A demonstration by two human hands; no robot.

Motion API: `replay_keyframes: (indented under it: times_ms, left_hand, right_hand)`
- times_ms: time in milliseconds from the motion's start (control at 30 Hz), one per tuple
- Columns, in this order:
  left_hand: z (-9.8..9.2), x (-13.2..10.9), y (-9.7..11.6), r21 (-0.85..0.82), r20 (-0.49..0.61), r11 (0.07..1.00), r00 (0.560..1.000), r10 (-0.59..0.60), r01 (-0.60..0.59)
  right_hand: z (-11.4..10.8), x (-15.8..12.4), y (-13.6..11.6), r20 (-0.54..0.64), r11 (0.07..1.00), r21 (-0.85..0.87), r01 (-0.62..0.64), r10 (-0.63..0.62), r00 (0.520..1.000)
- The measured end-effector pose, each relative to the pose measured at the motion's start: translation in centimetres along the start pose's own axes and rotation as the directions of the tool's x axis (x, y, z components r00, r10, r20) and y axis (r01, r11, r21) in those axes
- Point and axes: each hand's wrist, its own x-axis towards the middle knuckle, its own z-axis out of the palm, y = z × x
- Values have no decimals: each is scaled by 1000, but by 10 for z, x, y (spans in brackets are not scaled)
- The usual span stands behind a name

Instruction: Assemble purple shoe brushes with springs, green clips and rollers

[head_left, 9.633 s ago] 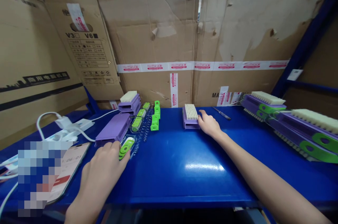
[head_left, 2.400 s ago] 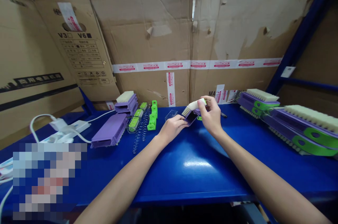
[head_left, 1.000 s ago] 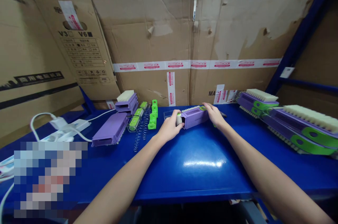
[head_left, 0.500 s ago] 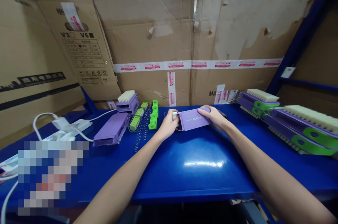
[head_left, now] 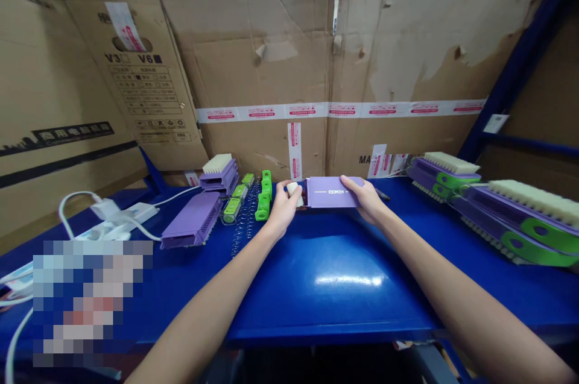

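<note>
A purple brush body [head_left: 332, 192] with white lettering on its flat face lies on its side near the back of the blue table [head_left: 316, 275]. My right hand [head_left: 366, 197] grips its right end, fingers curled over the top edge. My left hand [head_left: 283, 206] is closed at its left end, with the thumb pressing a small white piece [head_left: 293, 188] against the opening there. The bristles are turned away and hidden.
Left of my hands lie green clips [head_left: 263, 203], a row of metal springs [head_left: 244, 221], clear cases with green inserts [head_left: 233, 209], a long purple shell [head_left: 192, 227] and a stack of purple brush bodies [head_left: 220, 173]. Finished purple and green brushes [head_left: 497, 215] are stacked at right. Cardboard boxes [head_left: 289, 70] wall the back.
The purple body has been turned from bristles-up to its flat lettered face toward me and raised slightly. My left hand stays at its left end, my right hand at its right end.
</note>
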Motion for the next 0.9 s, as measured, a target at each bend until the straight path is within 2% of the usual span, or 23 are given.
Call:
replay_keyframes:
  times_ms: [100, 200, 367, 433, 500, 567, 633, 767, 900]
  left_hand:
    - [1, 0, 0, 7, -52, 1000, 999, -6, 6]
    - [2, 0, -1, 26, -51, 1000, 999, -3, 5]
    - [-1, 2, -6, 128, 34, 990, 998, 62, -66]
    - [-6, 2, -6, 234, 95, 963, 989, 112, -132]
    - [-12, 0, -3, 406, 172, 882, 968, 183, -239]
    - [-19, -2, 3, 573, 259, 740, 935, 244, -352]
    - [-24, -4, 10, 687, 322, 597, 910, 262, -414]
    - [-26, -7, 17, 793, 372, 386, 877, 304, -471]
    - [-23, -8, 18, 804, 429, 276, 836, 343, -526]
  right_hand:
    - [3, -1, 2, 14, 1000, -30, -1, 1, 1000]
    - [5, -1, 4, 14, 999, -52, 18, -17, 1000]
    - [5, 1, 5, -10, 999, -43, 16, -16, 1000]
    - [4, 1, 3, -24, 1000, -7, -23, 23, 999]
    - [2, 1, 1, -22, 997, 22, -72, 73, 997]
    - [0, 1, -1, 6, 993, 25, -113, 113, 994]
    - [-3, 1, -2, 40, 992, 12, -127, 126, 991]
    - [-7, 3, -1, 72, 990, 8, -142, 141, 987]
    - [-9, 5, 2, 48, 987, 24, -157, 156, 987]
